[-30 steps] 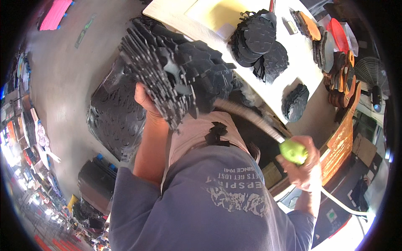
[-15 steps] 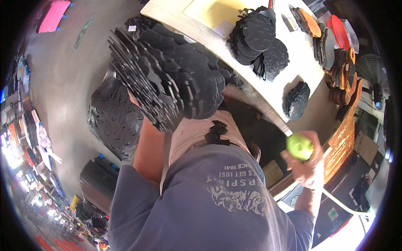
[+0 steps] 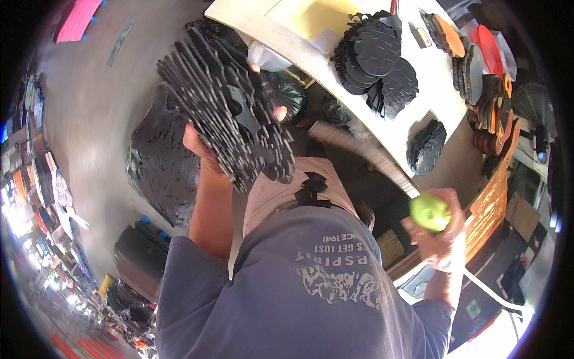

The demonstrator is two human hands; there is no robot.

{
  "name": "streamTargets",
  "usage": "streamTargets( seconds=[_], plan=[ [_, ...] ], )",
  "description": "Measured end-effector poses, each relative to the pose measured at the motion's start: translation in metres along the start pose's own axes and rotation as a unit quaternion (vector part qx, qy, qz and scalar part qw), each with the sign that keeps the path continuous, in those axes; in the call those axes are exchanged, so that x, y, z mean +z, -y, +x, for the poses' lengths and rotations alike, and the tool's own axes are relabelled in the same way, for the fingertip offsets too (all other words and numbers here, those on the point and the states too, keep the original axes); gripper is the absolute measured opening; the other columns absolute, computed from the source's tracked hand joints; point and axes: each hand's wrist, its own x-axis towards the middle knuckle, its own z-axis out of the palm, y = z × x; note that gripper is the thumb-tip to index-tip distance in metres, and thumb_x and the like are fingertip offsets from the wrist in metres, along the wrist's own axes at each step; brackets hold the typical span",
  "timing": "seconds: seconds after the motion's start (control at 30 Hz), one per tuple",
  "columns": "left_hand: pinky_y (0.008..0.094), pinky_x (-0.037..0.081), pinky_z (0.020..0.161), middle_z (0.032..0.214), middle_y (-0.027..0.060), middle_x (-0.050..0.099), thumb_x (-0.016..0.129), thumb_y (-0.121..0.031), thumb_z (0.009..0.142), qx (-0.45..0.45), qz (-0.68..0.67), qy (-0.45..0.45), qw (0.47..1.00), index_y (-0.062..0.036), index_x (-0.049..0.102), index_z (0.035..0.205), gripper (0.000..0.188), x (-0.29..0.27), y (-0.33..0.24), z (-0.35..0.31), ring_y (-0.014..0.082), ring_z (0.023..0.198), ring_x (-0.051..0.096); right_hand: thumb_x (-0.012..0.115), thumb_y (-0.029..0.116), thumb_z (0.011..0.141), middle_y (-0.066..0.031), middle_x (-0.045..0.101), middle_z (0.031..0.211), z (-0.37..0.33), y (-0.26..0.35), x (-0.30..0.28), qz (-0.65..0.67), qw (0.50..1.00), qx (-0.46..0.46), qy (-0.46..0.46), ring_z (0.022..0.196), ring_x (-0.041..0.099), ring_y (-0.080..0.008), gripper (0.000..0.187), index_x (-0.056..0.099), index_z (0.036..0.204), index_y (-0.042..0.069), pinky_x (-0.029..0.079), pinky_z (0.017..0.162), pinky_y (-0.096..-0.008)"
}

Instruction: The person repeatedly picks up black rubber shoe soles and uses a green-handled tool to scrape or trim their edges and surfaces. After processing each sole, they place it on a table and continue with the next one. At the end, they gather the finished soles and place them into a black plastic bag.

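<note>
My left hand (image 3: pixel 198 142) is wrapped round a thick stack of black rubber shoe soles (image 3: pixel 230 128), held tilted in front of my lap; fingertips show along its right side. My right hand (image 3: pixel 439 239), off to the right, grips the rounded green handle (image 3: pixel 429 213) of a long brush-like tool (image 3: pixel 373 154). Motion blurs its narrow, pale brown ribbed strip, so its exact kind is unclear. The strip slants up and left toward the soles, with a gap between them. Beneath the held stack lies a dark sheet-like bundle (image 3: pixel 161 173) with curved marks.
On the white table (image 3: pixel 299 45), a larger pile of black soles (image 3: pixel 373 57) stands near a smaller stack (image 3: pixel 426 148). Brown and orange soles (image 3: pixel 493 110) and a red oval piece (image 3: pixel 487 49) lie at the right, before a fan (image 3: pixel 530 99). A black bag (image 3: pixel 286 94) sits under the table edge.
The soles in my left hand were fanned out to the right and now sit closer together, narrower. Fingertips now show on their right side. My right hand keeps its hold, barely shifted.
</note>
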Motion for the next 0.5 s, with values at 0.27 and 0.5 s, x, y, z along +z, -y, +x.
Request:
streamTargets(
  seconds=[0.27,0.5],
  plan=[
    [0.0496,0.054,0.106,0.130,0.0211,0.065,0.039,-0.037,0.103,0.173,0.161,-0.031,0.971,0.0064,0.054,0.140,0.059,0.009,0.016,0.009,0.0326,0.118,0.065,0.084,0.010,0.081,-0.0132,0.075,0.095,0.011,0.010,0.001,0.016,0.999,-0.015,-0.039,0.089,0.076,-0.0325,0.046,0.056,0.118,0.009,0.059,0.076,-0.0398],
    [0.0454,0.056,0.102,0.133,0.0209,0.064,0.053,-0.042,0.093,0.119,0.147,-0.044,0.981,0.0063,0.052,0.142,0.069,-0.014,0.009,-0.011,0.0327,0.115,0.068,0.085,0.009,0.080,-0.0095,0.072,0.091,0.015,0.010,0.000,-0.006,0.999,-0.039,0.017,0.077,0.070,-0.0203,0.048,0.056,0.119,0.007,0.054,0.065,-0.0317]
  ],
)
